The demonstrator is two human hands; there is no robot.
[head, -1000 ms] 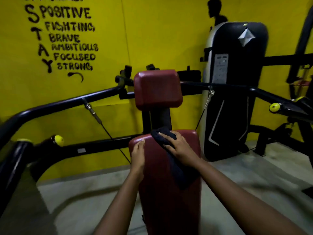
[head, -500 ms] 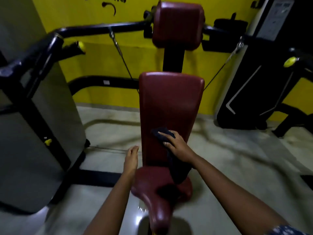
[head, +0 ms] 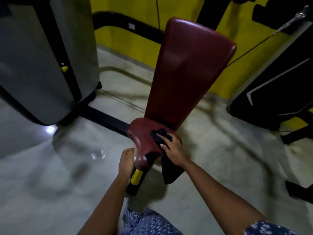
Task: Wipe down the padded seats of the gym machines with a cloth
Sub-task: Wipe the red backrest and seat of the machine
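Maroon seat (head: 140,133) at centre frame has a dark cloth (head: 169,173) pressed onto it by the right grip (head: 172,150), fingers flat, while the left grip (head: 126,161) hangs loose and empty just beside it.

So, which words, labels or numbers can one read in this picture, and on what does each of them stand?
No text is readable here.
The small white sticker on the black frame tube: too blurred to read.
The yellow tag on the grey weight-stack cover: no legible marking.
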